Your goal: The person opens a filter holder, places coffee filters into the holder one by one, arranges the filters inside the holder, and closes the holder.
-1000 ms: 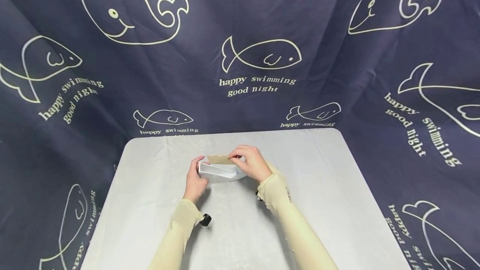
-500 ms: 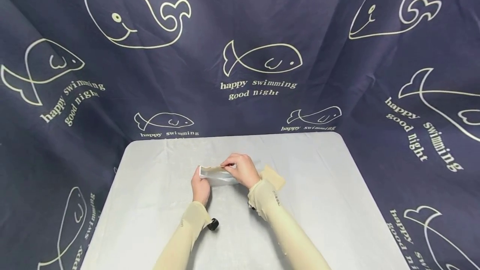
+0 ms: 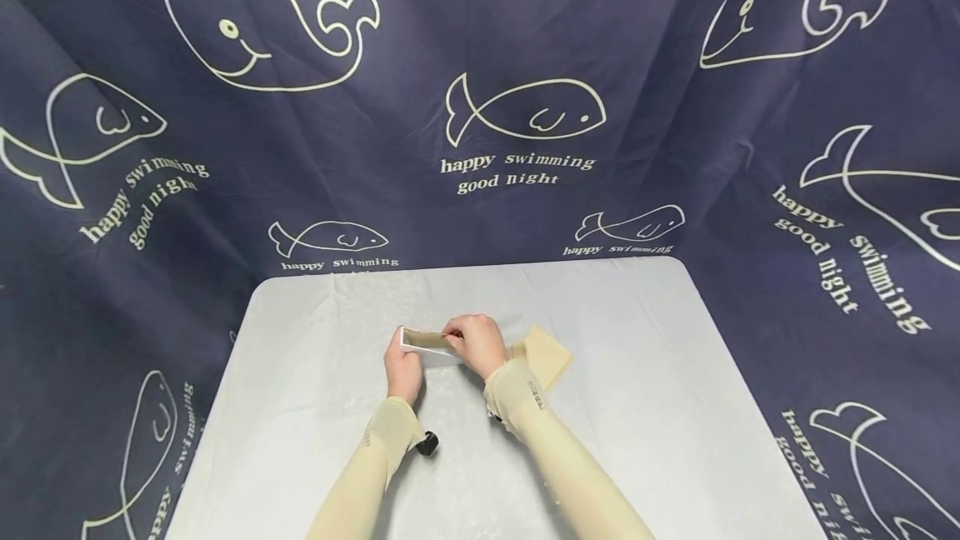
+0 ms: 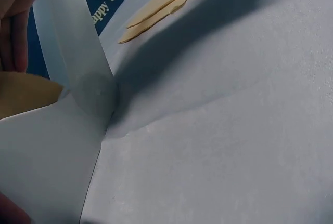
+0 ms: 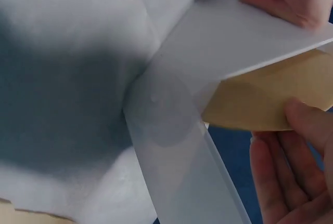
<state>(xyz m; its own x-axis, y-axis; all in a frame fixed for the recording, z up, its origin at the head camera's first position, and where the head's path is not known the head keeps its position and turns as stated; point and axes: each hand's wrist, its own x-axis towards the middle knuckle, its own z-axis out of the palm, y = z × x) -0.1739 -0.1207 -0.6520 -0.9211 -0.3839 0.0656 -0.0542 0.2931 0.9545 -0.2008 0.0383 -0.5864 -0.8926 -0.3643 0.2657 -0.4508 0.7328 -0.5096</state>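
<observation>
A small white box (image 3: 442, 357) with an end flap (image 5: 182, 167) folded out is held low over the table. My left hand (image 3: 403, 370) grips its left end, thumb on the near side. Brown paper (image 5: 260, 94) lies along the inside of the box's open side, level with the rim. At the paper's edge, my right hand (image 3: 478, 343) pinches it between thumb and fingers, as the right wrist view shows. A clear round sticker (image 5: 166, 109) covers the corner where flap and box meet. The inside of the box is mostly hidden.
Folded tan paper pieces (image 3: 547, 354) lie on the white-covered table (image 3: 637, 407), just right of my right wrist. Dark blue curtains (image 3: 517, 223) with fish and whale drawings stand behind the table and at both sides.
My right hand has moved left and down with the brown paper, which now sits lower, in the box. The box has turned slightly, and the tan paper has come out from behind my right wrist.
</observation>
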